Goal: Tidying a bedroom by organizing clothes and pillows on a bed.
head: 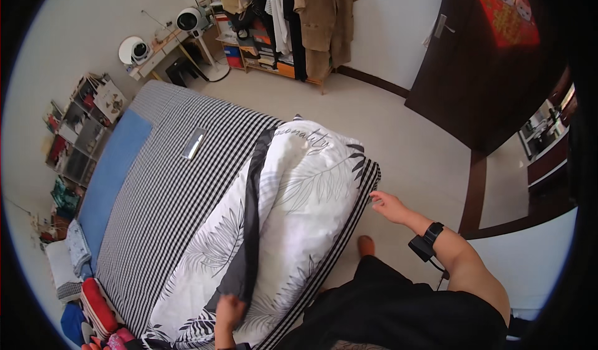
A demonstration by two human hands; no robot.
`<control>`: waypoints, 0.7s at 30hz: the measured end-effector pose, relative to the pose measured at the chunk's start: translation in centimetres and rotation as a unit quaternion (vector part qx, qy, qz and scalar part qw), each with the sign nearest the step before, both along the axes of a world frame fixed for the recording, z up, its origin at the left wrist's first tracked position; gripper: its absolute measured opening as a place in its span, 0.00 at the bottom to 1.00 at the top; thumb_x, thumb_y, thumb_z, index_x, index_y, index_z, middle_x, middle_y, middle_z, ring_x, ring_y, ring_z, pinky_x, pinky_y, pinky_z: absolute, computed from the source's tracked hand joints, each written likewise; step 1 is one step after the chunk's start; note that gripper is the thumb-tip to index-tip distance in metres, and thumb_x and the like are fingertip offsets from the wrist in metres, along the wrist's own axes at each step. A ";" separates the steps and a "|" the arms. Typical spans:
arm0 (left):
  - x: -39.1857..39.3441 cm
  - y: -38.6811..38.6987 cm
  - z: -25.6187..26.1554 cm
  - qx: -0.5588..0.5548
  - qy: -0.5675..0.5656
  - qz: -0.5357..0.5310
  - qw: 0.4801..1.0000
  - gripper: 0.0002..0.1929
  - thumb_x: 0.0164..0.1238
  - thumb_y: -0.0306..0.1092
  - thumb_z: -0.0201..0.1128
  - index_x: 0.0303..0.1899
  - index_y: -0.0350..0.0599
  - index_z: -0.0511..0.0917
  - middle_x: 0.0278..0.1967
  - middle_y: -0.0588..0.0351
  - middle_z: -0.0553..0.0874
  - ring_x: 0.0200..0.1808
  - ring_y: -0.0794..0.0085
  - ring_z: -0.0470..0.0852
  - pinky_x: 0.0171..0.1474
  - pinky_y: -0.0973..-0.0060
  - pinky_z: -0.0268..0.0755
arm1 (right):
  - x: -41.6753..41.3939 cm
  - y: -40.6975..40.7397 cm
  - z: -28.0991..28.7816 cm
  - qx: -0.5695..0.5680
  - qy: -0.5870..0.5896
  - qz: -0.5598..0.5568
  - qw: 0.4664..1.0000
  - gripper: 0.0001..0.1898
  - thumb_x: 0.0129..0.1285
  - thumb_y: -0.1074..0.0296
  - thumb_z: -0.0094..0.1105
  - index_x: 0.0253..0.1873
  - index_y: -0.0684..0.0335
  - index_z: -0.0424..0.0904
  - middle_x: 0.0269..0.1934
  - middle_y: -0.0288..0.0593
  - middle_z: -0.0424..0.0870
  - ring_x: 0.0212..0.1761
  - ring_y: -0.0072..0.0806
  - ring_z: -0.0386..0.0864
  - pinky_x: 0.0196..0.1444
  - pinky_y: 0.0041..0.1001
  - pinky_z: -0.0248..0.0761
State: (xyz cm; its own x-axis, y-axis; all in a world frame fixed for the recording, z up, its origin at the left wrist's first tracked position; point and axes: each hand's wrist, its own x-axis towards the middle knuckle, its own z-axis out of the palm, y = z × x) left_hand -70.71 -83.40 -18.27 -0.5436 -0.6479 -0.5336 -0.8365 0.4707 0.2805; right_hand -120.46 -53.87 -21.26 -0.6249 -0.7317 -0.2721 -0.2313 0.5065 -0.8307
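A white duvet point(313, 195) with grey leaf prints and a dark grey border lies bunched along the near side of the bed. Under it spreads a black-and-white checked bed sheet point(187, 186). My left hand point(230, 310) is closed on the duvet's dark grey edge at the lower middle. Beside the bed's right edge, my right hand point(388, 206) is held with its fingers apart and nothing in them. A shiny rectangular object point(194, 143) rests on the sheet, and a blue cloth point(117, 163) covers the bed's far left part.
Pillows point(65, 266) and a red cushion point(98, 305) sit at the bed's lower left. Shelves point(84, 135) stand beyond the blue cloth. A clothes rack point(280, 69), a fan point(201, 27) and a dressing table point(159, 53) are at the back. A dark door point(476, 69) stands at right.
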 end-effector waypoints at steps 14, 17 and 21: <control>-28.8 -4.2 -3.4 0.093 0.322 -0.109 0.936 0.22 0.53 0.36 0.53 0.50 0.35 0.75 0.44 0.52 0.80 0.44 0.68 0.76 0.50 0.76 0.66 | -23.8 15.4 4.0 -0.002 -0.005 0.002 1.000 0.14 0.64 0.67 0.52 0.53 0.65 0.73 0.38 0.42 0.81 0.39 0.26 0.80 0.43 0.27 0.72; -33.3 0.0 -1.3 0.077 0.021 -0.010 0.997 0.19 0.55 0.37 0.56 0.43 0.29 0.77 0.38 0.34 0.82 0.45 0.44 0.78 0.47 0.57 0.69 | -30.5 17.5 3.9 -0.017 -0.001 -0.066 0.998 0.14 0.65 0.68 0.53 0.52 0.67 0.73 0.36 0.41 0.81 0.36 0.23 0.80 0.42 0.25 0.72; -40.2 1.2 -1.3 -0.157 -0.163 -0.060 0.972 0.17 0.54 0.39 0.52 0.30 0.31 0.81 0.37 0.33 0.82 0.40 0.45 0.82 0.44 0.56 0.72 | -40.1 19.9 5.2 -0.020 0.083 -0.167 0.982 0.13 0.63 0.70 0.54 0.51 0.68 0.73 0.35 0.41 0.80 0.37 0.23 0.79 0.42 0.24 0.72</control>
